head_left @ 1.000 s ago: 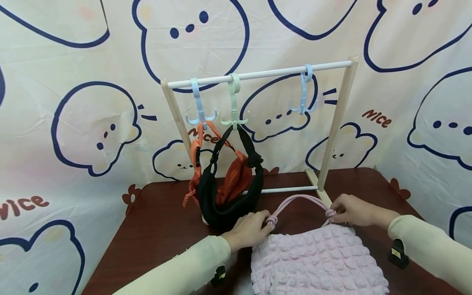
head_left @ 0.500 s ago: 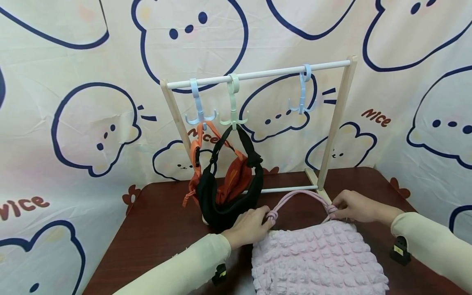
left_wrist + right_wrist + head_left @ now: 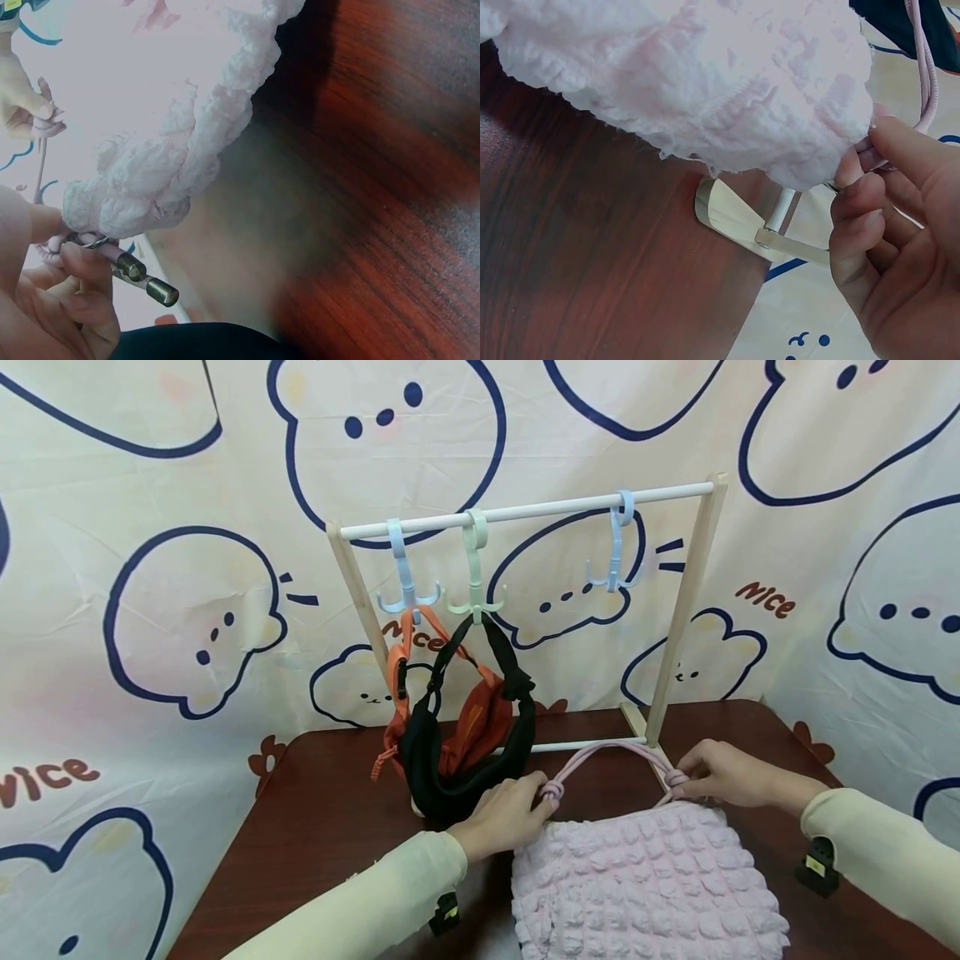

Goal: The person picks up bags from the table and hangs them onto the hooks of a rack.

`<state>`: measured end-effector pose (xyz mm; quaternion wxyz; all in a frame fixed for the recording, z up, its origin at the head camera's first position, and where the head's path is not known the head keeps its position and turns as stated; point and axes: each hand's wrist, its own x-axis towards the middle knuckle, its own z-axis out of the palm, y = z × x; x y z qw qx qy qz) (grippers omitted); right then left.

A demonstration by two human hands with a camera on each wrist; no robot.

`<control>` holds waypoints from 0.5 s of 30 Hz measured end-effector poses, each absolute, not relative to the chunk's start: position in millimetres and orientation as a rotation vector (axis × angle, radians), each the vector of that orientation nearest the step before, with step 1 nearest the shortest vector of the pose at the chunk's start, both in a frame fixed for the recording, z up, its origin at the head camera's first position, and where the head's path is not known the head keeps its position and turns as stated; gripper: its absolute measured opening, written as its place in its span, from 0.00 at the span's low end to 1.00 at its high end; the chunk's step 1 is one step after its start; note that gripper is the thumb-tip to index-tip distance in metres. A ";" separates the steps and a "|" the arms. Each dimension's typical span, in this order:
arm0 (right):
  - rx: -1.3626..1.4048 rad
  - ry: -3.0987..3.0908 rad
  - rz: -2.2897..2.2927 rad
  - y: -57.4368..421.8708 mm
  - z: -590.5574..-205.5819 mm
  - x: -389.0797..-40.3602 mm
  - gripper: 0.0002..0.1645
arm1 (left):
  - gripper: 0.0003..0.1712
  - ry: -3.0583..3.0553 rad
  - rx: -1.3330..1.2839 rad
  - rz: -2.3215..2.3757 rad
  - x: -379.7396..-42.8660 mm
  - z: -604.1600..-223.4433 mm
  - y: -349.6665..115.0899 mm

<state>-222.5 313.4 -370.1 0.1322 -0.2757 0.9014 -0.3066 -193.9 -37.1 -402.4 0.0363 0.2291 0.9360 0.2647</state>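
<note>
A pale pink, puffy quilted bag [image 3: 645, 885] is held up by its cord handle [image 3: 611, 746] in front of the rack. My left hand [image 3: 504, 817] pinches the handle's left knot; the left wrist view shows two metal-tipped cord ends [image 3: 142, 279] poking out beside the thumb and fingers. At the other end, my right hand [image 3: 731, 779] pinches the right knot. In the right wrist view its fingers [image 3: 859, 217] curl at the bag's top corner. The handle arches upward between both hands. The bag's lower part runs out of the head view.
A wood-and-white rack [image 3: 525, 512] stands at the back of the brown table [image 3: 315, 843]. An orange bag [image 3: 480, 727] hangs from the left blue hook [image 3: 405, 572], a black bag [image 3: 450, 793] from the green hook [image 3: 476, 568]. The right blue hook [image 3: 617, 547] bears nothing.
Both hands have raised the pink bag slightly and shifted it a little away from me. Their hold on the knots stays the same, and the hanging bags have not moved.
</note>
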 end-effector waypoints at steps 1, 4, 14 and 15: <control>-0.798 2.617 -0.891 313.1 -369.3 -222.5 0.06 | 0.12 2.873 0.702 0.818 -194.1 -402.1 -37.3; -0.792 2.621 -0.890 312.5 -366.5 -222.3 0.06 | 0.11 2.871 0.706 0.831 -194.5 -400.8 -38.1; -0.747 2.648 -0.857 311.1 -361.4 -223.7 0.08 | 0.08 2.909 0.743 0.822 -196.5 -395.4 -38.6; -0.741 2.648 -0.858 311.1 -360.9 -224.0 0.09 | 0.09 2.912 0.745 0.820 -196.7 -394.6 -38.8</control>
